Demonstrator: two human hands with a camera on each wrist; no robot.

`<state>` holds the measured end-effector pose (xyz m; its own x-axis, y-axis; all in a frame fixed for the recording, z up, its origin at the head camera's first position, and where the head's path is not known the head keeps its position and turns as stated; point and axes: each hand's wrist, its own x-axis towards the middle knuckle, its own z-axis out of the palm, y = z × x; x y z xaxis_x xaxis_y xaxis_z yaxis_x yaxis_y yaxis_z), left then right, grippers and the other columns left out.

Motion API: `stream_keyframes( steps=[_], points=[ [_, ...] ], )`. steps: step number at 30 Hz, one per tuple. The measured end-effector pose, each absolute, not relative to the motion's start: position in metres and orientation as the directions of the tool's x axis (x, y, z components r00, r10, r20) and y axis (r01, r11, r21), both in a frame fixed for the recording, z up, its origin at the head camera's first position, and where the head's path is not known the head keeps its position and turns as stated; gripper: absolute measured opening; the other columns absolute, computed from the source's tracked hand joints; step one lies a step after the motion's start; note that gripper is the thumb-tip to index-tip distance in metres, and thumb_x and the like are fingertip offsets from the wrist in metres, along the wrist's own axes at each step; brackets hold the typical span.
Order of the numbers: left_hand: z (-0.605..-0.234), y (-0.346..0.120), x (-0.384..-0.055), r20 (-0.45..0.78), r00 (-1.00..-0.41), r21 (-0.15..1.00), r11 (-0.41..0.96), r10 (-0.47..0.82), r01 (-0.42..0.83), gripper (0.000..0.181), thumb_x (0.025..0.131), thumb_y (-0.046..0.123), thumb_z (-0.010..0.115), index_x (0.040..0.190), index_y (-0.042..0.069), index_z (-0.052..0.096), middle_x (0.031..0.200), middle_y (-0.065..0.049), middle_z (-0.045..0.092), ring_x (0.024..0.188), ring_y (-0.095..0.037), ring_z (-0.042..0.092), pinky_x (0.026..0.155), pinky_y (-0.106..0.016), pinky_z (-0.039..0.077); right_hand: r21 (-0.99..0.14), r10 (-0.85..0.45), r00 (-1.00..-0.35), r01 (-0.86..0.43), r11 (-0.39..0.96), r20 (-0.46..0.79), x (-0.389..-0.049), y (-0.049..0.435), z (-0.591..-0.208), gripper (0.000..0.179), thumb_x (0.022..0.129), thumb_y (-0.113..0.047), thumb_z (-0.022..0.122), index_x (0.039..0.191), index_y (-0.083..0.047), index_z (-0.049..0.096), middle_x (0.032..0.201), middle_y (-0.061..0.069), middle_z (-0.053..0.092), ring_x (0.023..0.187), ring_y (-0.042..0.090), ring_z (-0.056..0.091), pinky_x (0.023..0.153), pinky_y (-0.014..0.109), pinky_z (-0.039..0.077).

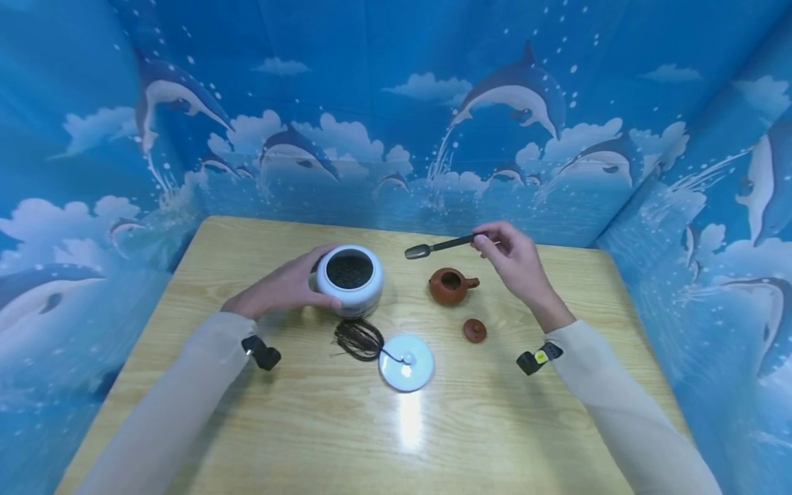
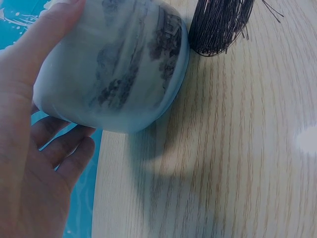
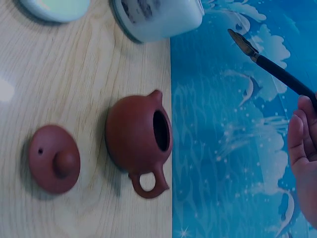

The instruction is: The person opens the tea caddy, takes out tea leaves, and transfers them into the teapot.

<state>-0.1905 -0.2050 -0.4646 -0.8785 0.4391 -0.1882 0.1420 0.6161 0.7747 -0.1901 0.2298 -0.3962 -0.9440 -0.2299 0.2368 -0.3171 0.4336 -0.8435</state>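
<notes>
My left hand (image 1: 303, 280) grips the side of a white porcelain jar (image 1: 365, 300), thumb along the near side and fingers behind. Dark tea leaves (image 1: 349, 269) fill much of the jar; a grey landscape decorates its wall (image 2: 119, 64). In my right hand (image 1: 510, 258) is a tea scoop (image 1: 447, 244), pinched by the end of its dark handle, its metal bowl (image 3: 241, 42) pointing left toward the jar. Below the scoop, a brown clay teapot (image 1: 447, 292) stands uncovered on the table, handle to the right. Its small lid (image 1: 474, 331) lies just in front, knob up.
A white jar lid (image 1: 405, 375) lies on the wooden table (image 1: 297, 419), with a dark cord tassel (image 1: 359, 339) running from its knob toward the jar. Blue dolphin-print curtains (image 1: 383, 137) hang behind the table and at both sides.
</notes>
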Motion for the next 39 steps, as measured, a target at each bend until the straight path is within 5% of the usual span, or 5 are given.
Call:
stream_keyframes(
  steps=[9, 21, 27, 39],
  points=[
    [-0.465, -0.206, -0.19, -0.195, -0.879, 0.773, 0.62, 0.436, 0.136, 0.132, 0.07, 0.068, 0.096, 0.174, 0.037, 0.021, 0.179, 0.0, 0.032, 0.165, -0.032, 0.032, 0.132, -0.07, 0.027, -0.849, -0.286, -0.93, -0.335, 0.41, 0.229, -0.19, 0.201, -0.388, 0.029, 0.114, -0.023, 0.06, 0.134, -0.003, 0.069, 0.115, 0.02, 0.071, 0.103, 0.007, 0.069, 0.088, 0.017, 0.058],
    [-0.468, -0.207, -0.191, -0.188, -0.875, 0.77, 0.62, 0.446, 0.151, 0.131, 0.072, 0.067, 0.095, 0.175, 0.038, 0.018, 0.18, -0.001, 0.029, 0.167, -0.035, 0.027, 0.132, -0.073, 0.022, -0.841, -0.362, -0.903, -0.374, 0.391, 0.234, -0.193, 0.166, -0.388, 0.028, 0.113, -0.026, 0.063, 0.134, -0.01, 0.071, 0.107, 0.011, 0.07, 0.092, 0.019, 0.069, 0.079, 0.027, 0.057],
    [-0.466, -0.205, -0.191, -0.181, -0.875, 0.774, 0.614, 0.449, 0.155, 0.131, 0.071, 0.068, 0.095, 0.175, 0.036, 0.021, 0.179, -0.001, 0.031, 0.166, -0.034, 0.03, 0.132, -0.071, 0.026, -0.828, -0.406, -0.886, -0.393, 0.4, 0.225, -0.193, 0.149, -0.389, 0.027, 0.112, -0.023, 0.064, 0.133, -0.007, 0.071, 0.109, 0.014, 0.072, 0.097, 0.02, 0.071, 0.085, 0.035, 0.061],
    [-0.466, -0.204, -0.191, -0.176, -0.879, 0.774, 0.614, 0.444, 0.156, 0.132, 0.07, 0.067, 0.096, 0.174, 0.03, 0.024, 0.178, -0.002, 0.035, 0.164, -0.033, 0.034, 0.132, -0.069, 0.028, -0.603, -0.611, -0.738, -0.634, 0.485, 0.286, -0.196, 0.122, -0.382, 0.025, 0.111, -0.018, 0.065, 0.133, -0.006, 0.072, 0.117, 0.007, 0.075, 0.101, 0.017, 0.07, 0.09, 0.039, 0.065]
  ],
)
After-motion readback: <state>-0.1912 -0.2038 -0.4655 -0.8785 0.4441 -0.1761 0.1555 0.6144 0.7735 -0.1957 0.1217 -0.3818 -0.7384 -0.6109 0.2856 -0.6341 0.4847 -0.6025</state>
